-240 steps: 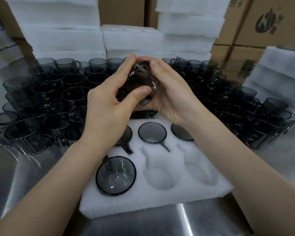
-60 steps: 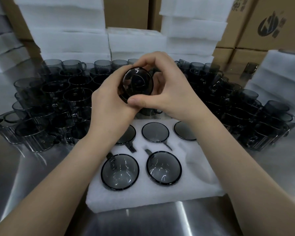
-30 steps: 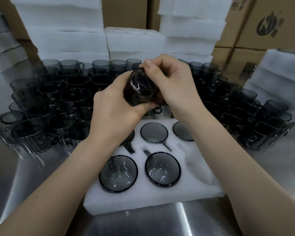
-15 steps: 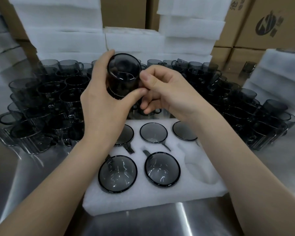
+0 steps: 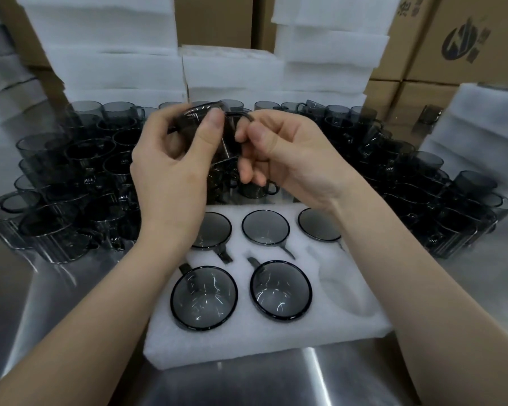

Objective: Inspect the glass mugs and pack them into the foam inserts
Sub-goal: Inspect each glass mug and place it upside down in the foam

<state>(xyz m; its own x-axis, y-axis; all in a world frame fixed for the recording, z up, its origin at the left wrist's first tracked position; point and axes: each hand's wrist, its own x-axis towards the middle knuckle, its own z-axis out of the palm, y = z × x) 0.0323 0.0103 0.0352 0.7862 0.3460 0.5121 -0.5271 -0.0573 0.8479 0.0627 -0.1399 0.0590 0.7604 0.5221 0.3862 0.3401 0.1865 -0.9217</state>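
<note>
Steel table (image 5: 364,379) carrying a large stock of loose mugs (image 5: 79,177) behind and to both sides of the foam insert (image 5: 270,344). Five of the insert's six pockets are filled, three in its far row and two in its near row; the near-right pocket (image 5: 345,291) is vacant. Above the insert's far edge, the left hand (image 5: 170,177) grips the body of a sixth mug (image 5: 195,114) and the right hand (image 5: 288,153) pinches its handle (image 5: 242,114). Judged stage: inspection under way. One placement would complete this insert, and many mugs remain.
</note>
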